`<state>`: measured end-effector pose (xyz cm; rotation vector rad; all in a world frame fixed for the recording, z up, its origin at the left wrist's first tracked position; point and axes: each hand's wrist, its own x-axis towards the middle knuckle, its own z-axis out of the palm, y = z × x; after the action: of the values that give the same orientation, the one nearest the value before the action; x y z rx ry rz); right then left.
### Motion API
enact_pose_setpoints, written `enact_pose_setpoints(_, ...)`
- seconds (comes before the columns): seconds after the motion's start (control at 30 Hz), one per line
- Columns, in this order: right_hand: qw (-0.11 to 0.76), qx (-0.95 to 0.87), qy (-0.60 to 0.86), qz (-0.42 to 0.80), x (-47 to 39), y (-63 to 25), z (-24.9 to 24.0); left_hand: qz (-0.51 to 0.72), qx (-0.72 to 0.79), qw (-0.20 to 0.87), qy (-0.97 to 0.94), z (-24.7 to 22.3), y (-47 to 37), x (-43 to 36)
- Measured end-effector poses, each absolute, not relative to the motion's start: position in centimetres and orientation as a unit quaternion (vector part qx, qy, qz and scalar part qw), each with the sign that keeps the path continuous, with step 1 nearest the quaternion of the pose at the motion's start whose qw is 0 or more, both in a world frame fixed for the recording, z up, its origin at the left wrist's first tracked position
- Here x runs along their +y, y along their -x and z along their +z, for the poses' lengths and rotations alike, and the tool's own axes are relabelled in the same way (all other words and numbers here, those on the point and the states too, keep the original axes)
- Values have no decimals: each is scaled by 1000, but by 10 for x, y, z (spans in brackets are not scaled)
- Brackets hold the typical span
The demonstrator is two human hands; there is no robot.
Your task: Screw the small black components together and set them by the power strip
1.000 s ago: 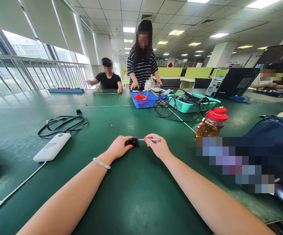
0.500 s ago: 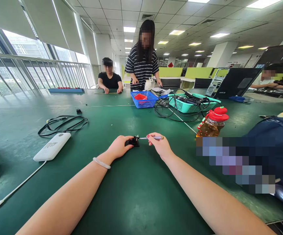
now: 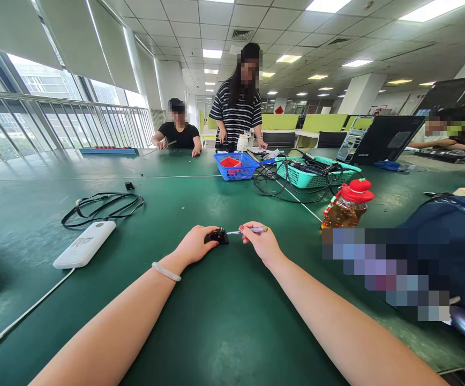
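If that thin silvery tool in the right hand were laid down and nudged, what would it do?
The tool would probably roll, since its slim handle looks rounded. It seems stiff: the exposed shaft looks straight. It's likely light too, judging by its slenderness between the right hand's fingertips.

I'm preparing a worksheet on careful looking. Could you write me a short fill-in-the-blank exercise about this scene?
1. The small part in the left hand is coloured ____.
2. The right hand holds a slim tool whose tip points toward the person's ____.
3. The lid on the bottle is ____.
4. The basket holding a red container is ____.

Missing words: black; left; red; blue.
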<state>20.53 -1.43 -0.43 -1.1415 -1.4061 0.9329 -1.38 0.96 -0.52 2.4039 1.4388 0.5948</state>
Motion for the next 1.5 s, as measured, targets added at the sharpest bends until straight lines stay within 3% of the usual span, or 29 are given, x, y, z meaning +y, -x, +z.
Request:
enact_pose_setpoints(1.17, 545, -524, 502, 420, -8, -206, -11, 200, 482, 134, -843, -1, 12, 7)
enact_pose_setpoints(1.5, 529, -597, 516, 313, -20, -202, -1, 191, 491, 126, -841, -2, 13, 7)
